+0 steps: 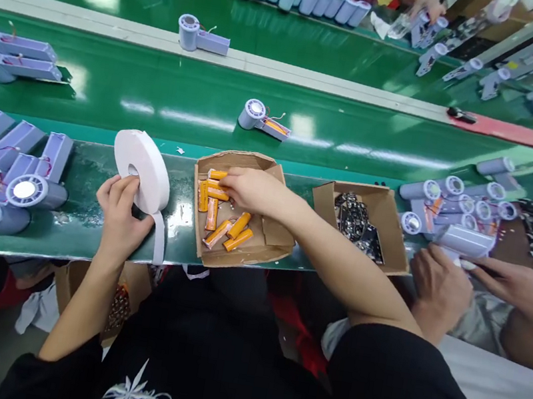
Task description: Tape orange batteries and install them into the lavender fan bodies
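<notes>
My left hand [118, 213] grips a big white roll of tape [142, 170] standing on edge on the green bench, a loose strip hanging from it. My right hand [248, 190] reaches into an open cardboard box [260, 242] and its fingers close on an orange cylindrical battery [217, 175] at the box's back left. Several more orange batteries [238, 225] lie loose in the same box.
Lilac handheld fan bodies [5, 185] lie at the left. A second cardboard box [386, 208] of small dark parts sits to the right. A neighbour's hands [440, 281] work on fan parts [457, 209] at right. One fan [264, 118] rides the green conveyor behind.
</notes>
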`<state>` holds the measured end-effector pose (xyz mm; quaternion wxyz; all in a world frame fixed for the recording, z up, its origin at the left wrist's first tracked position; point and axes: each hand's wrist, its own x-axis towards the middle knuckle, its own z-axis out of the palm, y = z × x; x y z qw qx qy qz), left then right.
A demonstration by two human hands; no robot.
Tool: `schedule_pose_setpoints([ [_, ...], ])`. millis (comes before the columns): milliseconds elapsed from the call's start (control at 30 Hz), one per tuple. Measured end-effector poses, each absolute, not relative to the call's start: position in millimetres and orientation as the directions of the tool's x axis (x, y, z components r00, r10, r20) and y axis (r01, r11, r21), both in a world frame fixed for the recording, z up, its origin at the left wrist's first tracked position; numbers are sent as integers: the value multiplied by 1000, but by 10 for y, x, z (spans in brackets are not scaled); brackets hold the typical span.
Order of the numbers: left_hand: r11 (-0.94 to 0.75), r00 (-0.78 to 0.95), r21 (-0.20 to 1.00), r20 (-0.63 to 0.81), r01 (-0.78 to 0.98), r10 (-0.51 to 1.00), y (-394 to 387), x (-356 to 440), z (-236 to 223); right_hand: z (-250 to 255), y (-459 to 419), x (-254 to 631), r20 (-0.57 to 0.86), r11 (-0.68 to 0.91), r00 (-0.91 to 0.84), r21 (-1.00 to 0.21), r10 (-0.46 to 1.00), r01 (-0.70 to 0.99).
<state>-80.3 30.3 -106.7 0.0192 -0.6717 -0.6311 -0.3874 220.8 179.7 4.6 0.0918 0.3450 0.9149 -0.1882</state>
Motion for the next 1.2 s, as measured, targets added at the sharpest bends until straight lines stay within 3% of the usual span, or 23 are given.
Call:
schedule_pose_setpoints([
  [67,-179,-113,479,520,859,847,315,-816,-1072,41,1764,2133,-350,708,-708,-155,613,689],
  [133,-161,-128,498,497,852,858,325,-823,-1066,7,1817,2118,-315,709,-696,-92,645,699],
  [233,-149,-135,518,470,843,873,345,-825,-1049,-80,1907,2123,-206,733,-726,-56,656,678],
  [367,-131,-144,507,467,852,872,366,-842,-1043,-94,1973,2179,-199,727,-720,-49,665,685],
  [433,-141,-148,500,493,854,857,360,-861,-1046,-3,1997,2321,-149,673,-693,-164,706,721],
  [500,-152,-148,495,515,856,844,344,-876,-1042,121,1981,2541,-24,593,-649,-383,760,709],
  [600,-167,-135,466,548,869,826,322,-879,-1019,253,1840,2871,184,493,-515,-661,837,565],
  [700,-195,-97,421,580,886,809,327,-872,-989,250,1655,3030,254,499,-481,-714,839,492],
  [800,-183,-98,424,560,887,823,352,-875,-975,192,1571,3043,164,565,-606,-604,778,562],
  [1000,-136,-140,499,476,856,868,384,-872,-980,138,1439,2908,-225,714,-757,-253,613,653],
  [1100,-127,-138,484,476,866,869,407,-862,-986,91,1328,2788,-255,734,-718,-44,647,677],
  [1200,-122,-144,492,469,862,872,432,-858,-991,88,1332,2806,-218,761,-752,-57,622,646],
])
